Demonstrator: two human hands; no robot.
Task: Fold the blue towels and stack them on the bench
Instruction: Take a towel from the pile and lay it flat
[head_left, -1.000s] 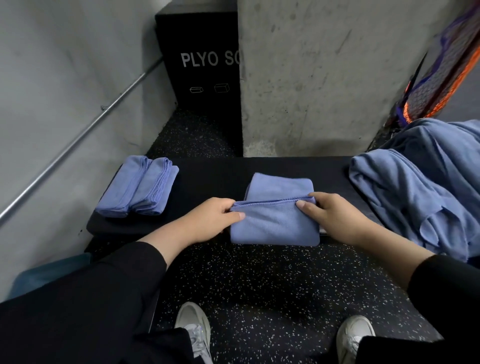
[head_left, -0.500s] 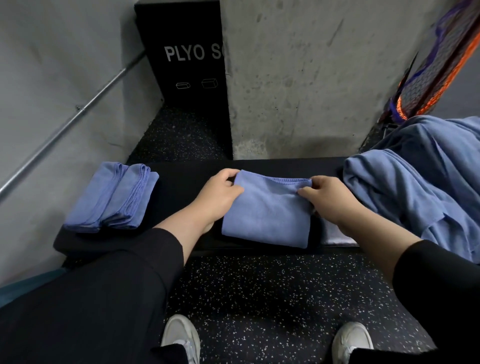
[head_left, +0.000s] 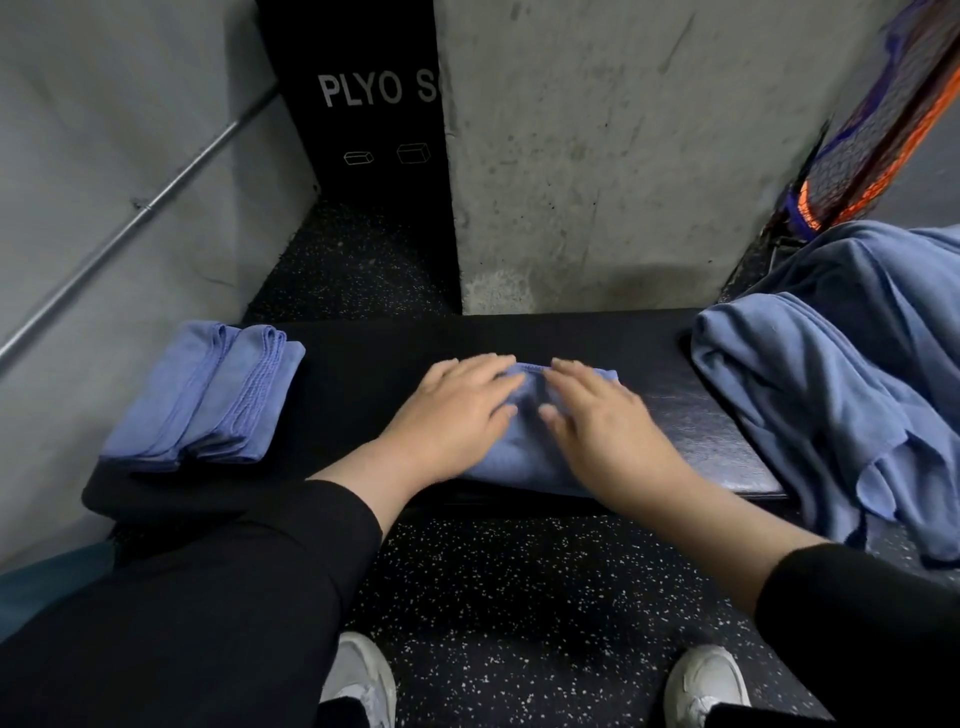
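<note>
A folded blue towel (head_left: 524, 457) lies in the middle of the black bench (head_left: 363, 374). My left hand (head_left: 457, 410) lies flat on its left half, fingers straight. My right hand (head_left: 602, 415) presses flat on its right half, fingers spread. Both hands cover most of the towel. A stack of folded blue towels (head_left: 208, 395) sits at the bench's left end. A heap of unfolded blue towels (head_left: 831, 384) covers the bench's right end.
A concrete pillar (head_left: 623, 156) stands just behind the bench. A black plyo box (head_left: 363, 104) is behind on the left, beside a grey wall with a metal rail (head_left: 130, 223). An orange and blue net (head_left: 872, 130) hangs at the right. My shoes rest on speckled rubber floor (head_left: 519, 623).
Both hands carried the towel's near edge over to the far side, let go, and now press flat on top of the folded towel.
</note>
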